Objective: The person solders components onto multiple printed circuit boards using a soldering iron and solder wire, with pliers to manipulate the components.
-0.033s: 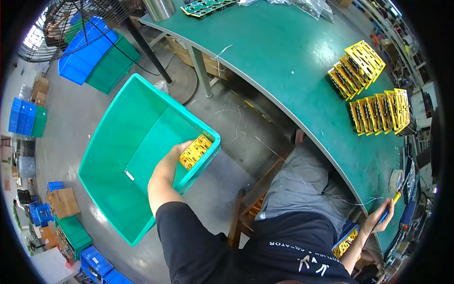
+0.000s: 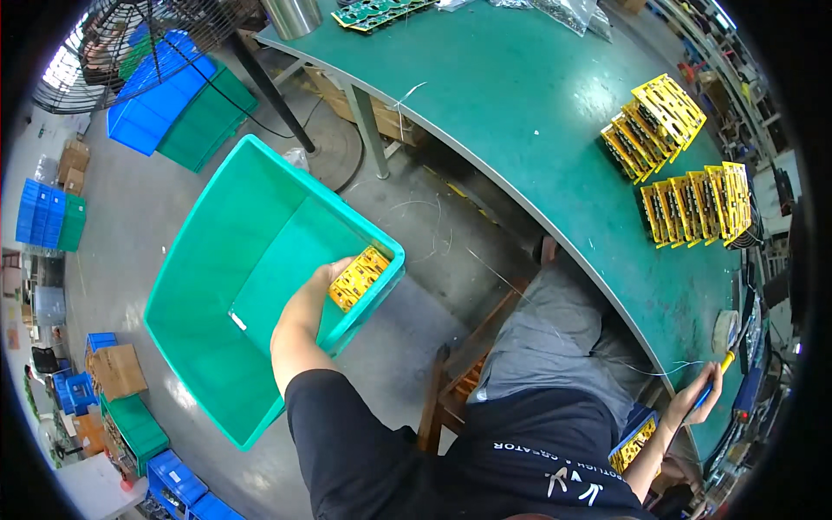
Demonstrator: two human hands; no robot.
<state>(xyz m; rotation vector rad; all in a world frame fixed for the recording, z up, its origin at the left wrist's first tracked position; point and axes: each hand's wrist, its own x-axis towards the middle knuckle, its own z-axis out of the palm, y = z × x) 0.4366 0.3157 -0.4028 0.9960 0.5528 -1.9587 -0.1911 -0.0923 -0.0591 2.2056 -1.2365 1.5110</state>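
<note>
My left hand [image 2: 339,271] reaches into a large green plastic bin [image 2: 195,260] on my left. Its fingers are closed on a yellow circuit board panel [image 2: 359,279] at the bin's right end; the fingertips are partly hidden behind it. Far to the right, over the bench edge, my right hand [image 2: 709,395] is wrapped round a soldering iron [image 2: 728,359] with a blue and yellow handle. A thin wire [image 2: 663,373] trails beside that hand.
Two rows of yellow board panels [image 2: 663,117] [image 2: 698,206] stand on the green workbench [image 2: 511,113]. A tape roll [image 2: 724,332] lies near my right hand. Green boards [image 2: 381,10] rest at the far edge. A stand fan [image 2: 139,52] and stacked blue crates [image 2: 160,87] are at the left.
</note>
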